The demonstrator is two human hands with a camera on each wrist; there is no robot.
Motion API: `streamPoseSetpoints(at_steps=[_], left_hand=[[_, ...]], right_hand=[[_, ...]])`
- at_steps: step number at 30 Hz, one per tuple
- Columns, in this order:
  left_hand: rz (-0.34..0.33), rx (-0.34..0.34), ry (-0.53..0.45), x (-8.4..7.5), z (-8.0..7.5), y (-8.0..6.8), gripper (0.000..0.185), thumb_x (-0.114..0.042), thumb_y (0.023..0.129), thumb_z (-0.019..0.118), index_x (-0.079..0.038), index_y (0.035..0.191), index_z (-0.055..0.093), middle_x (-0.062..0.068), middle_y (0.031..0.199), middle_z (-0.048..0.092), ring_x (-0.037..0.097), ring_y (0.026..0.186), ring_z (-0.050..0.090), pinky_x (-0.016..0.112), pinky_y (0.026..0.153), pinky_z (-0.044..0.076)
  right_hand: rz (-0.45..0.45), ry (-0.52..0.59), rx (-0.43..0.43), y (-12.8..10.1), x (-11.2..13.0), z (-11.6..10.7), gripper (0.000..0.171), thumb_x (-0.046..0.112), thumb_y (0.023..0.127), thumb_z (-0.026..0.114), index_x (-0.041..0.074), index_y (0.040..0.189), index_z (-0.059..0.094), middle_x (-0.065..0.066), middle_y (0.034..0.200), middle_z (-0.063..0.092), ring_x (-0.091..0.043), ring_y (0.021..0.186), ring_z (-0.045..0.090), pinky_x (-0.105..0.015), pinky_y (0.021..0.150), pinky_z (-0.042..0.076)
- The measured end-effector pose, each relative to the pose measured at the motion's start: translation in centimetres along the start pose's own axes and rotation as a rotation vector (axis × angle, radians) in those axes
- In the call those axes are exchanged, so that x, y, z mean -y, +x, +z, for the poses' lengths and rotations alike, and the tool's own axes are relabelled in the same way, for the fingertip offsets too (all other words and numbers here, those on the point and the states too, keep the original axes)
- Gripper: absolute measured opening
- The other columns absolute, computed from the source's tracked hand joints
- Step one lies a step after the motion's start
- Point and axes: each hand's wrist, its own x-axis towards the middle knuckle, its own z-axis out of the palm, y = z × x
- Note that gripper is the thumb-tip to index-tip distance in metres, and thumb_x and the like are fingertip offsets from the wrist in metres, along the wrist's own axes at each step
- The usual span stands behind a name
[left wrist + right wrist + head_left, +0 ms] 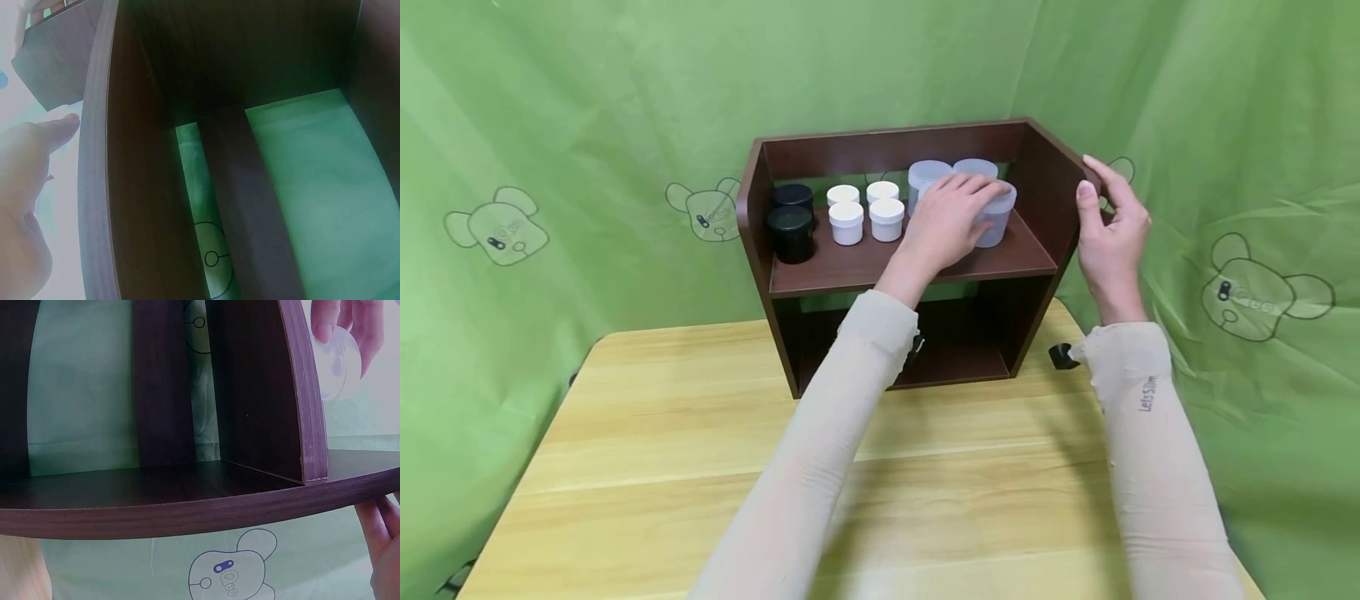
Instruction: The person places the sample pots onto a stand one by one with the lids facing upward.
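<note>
A dark brown two-tier shelf (838,279) stands at the back of the table. My left hand (946,221) reaches over its upper tier and holds a clear plastic jar (997,218) at the front right, fingers on the lid and thumb lower at the side. In the right wrist view, that hand's fingers (324,328) appear on the clear jar (340,372). Behind it are two more clear jars (927,173), partly hidden by the hand. My right hand (1112,237) grips the front edge of the shelf's right side panel (1048,200), thumb on the near side.
On the upper tier, several small white jars (847,223) stand in the middle, and two black jars (791,236) stand at the left. The lower tier (955,354) is open at the front. Green cloth (625,125) hangs close behind the wooden table (700,400) and along its sides.
</note>
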Motion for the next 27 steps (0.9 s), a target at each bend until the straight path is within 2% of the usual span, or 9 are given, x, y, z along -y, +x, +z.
streamPoseSetpoints(at_steps=[6, 13, 20, 27], left_hand=[[0.007, -0.007, 0.0, 0.2, 0.1, -0.1, 0.05, -0.038, 0.104, 0.062, -0.03, 0.152, 0.051, -0.01, 0.155, 0.053, 0.012, 0.145, 0.046, 0.026, 0.128, 0.026], [0.006, -0.022, -0.021, 0.7, -0.3, -0.5, 0.051, -0.039, 0.104, 0.062, -0.031, 0.153, 0.05, -0.01, 0.155, 0.053, 0.012, 0.144, 0.046, 0.026, 0.129, 0.024], [-0.005, -0.033, -0.072, 1.1, -0.4, -1.0, 0.051, -0.04, 0.104, 0.061, -0.031, 0.153, 0.05, -0.011, 0.154, 0.053, 0.01, 0.145, 0.044, 0.022, 0.129, 0.022], [0.079, -0.114, -0.127, 0.8, -0.9, -2.6, 0.05, -0.037, 0.104, 0.062, -0.027, 0.152, 0.052, -0.007, 0.154, 0.054, 0.013, 0.143, 0.047, 0.024, 0.128, 0.024]], right_hand=[[0.003, 0.021, -0.003, -0.2, 0.4, 0.3, 0.034, 0.015, 0.103, 0.064, 0.019, 0.136, 0.069, -0.001, 0.123, 0.067, -0.016, 0.101, 0.066, -0.017, 0.084, 0.063], [-0.008, -0.03, 0.003, 0.0, 0.5, 0.7, 0.034, 0.016, 0.104, 0.062, 0.022, 0.137, 0.068, -0.002, 0.128, 0.067, -0.015, 0.106, 0.064, -0.017, 0.087, 0.062], [0.002, 0.013, 0.005, 0.0, 0.3, 0.6, 0.034, 0.014, 0.103, 0.063, 0.02, 0.136, 0.069, -0.001, 0.123, 0.067, -0.015, 0.102, 0.065, -0.017, 0.084, 0.062], [-0.01, 0.052, -0.014, 0.1, -0.2, 0.4, 0.033, 0.013, 0.102, 0.064, 0.017, 0.134, 0.07, -0.002, 0.122, 0.068, -0.016, 0.1, 0.067, -0.016, 0.082, 0.062]])
